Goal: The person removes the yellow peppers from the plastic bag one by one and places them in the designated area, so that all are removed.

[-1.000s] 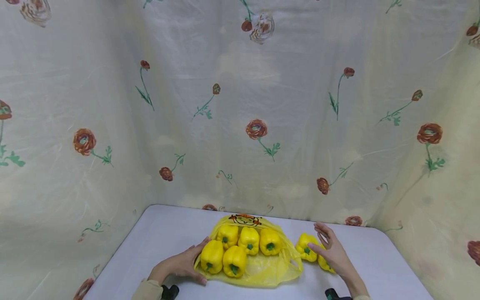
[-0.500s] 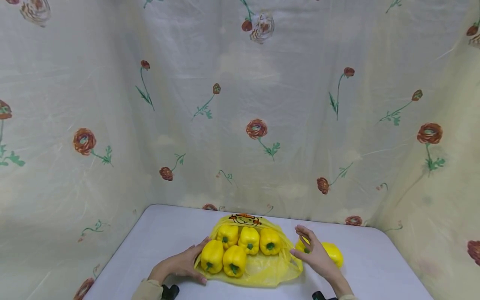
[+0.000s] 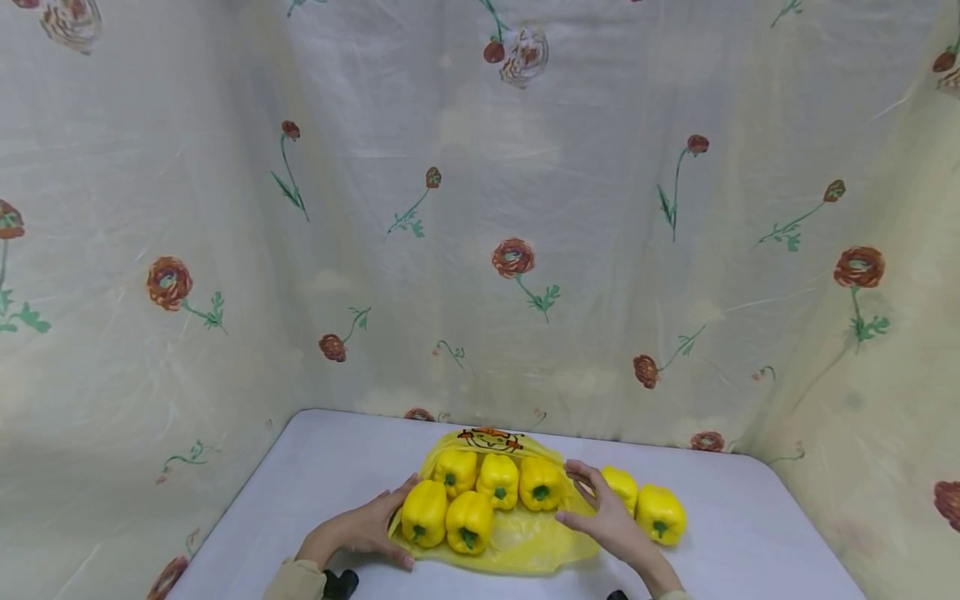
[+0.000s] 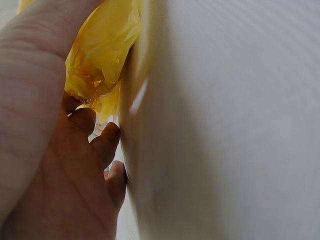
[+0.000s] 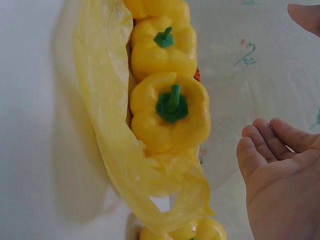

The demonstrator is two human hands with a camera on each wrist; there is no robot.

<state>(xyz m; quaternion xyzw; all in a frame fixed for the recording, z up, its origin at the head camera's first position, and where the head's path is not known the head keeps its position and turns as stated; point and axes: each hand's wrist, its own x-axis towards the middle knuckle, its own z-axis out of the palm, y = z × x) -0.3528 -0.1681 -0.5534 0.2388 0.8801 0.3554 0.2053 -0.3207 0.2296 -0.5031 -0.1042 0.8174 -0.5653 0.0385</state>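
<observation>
Several yellow bell peppers (image 3: 470, 522) lie in and on a yellow plastic bag (image 3: 528, 546) spread on the table. My left hand (image 3: 362, 527) rests at the bag's left edge, beside the nearest pepper, fingers and thumb spread. In the left wrist view its fingertips touch the table next to the crumpled bag (image 4: 105, 47). Over the bag's right side hovers my right hand (image 3: 611, 521), holding nothing, thumb apart from the fingers. The right wrist view has that hand (image 5: 285, 175) to the right of the bagged bell pepper (image 5: 192, 117), with a gap between.
Right of the bag sit two more yellow bell peppers, one partly behind my right hand (image 3: 622, 485) and one farther right (image 3: 662, 514). They stand on a white table (image 3: 757, 533). A flower-patterned curtain (image 3: 480, 208) encloses the back and sides.
My right hand has moved left, from over the two loose bell peppers to the bag's right side. The rightmost pepper is now fully visible. My left hand stays in place.
</observation>
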